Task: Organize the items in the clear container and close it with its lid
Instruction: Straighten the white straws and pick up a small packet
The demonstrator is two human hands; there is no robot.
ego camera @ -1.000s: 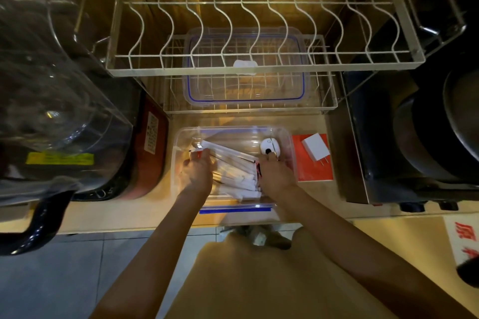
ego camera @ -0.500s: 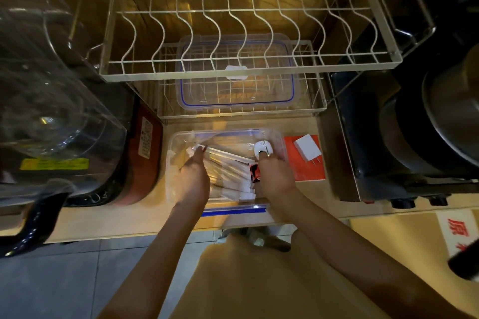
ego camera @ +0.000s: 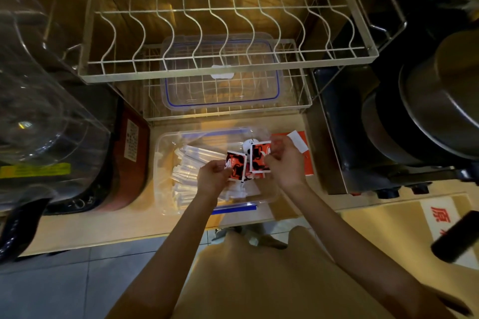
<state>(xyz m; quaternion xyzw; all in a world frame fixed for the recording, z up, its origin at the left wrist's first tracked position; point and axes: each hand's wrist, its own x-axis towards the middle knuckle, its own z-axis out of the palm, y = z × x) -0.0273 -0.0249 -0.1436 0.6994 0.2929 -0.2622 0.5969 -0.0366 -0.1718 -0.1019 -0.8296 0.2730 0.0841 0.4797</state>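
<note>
Red-and-black patterned packets (ego camera: 236, 165) (white-edged), blue-trimmed lid (ego camera: 220, 77).

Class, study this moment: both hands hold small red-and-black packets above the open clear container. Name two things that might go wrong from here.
1. The left hand and right hand each pinch a packet by its edge; one may slip and land outside the container.
2. The white wrapped sticks lie loosely heaped; if they stay piled, the lid, now on the wire rack, may not seat properly.

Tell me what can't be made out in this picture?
Head view only:
- Print on the red-and-black packets, one in each hand: blurred, partly under the fingers.
- Small white round object in the clear plastic container: mostly behind the packets.
- Clear blue-rimmed lid: crossed by the white wire rack.
</note>
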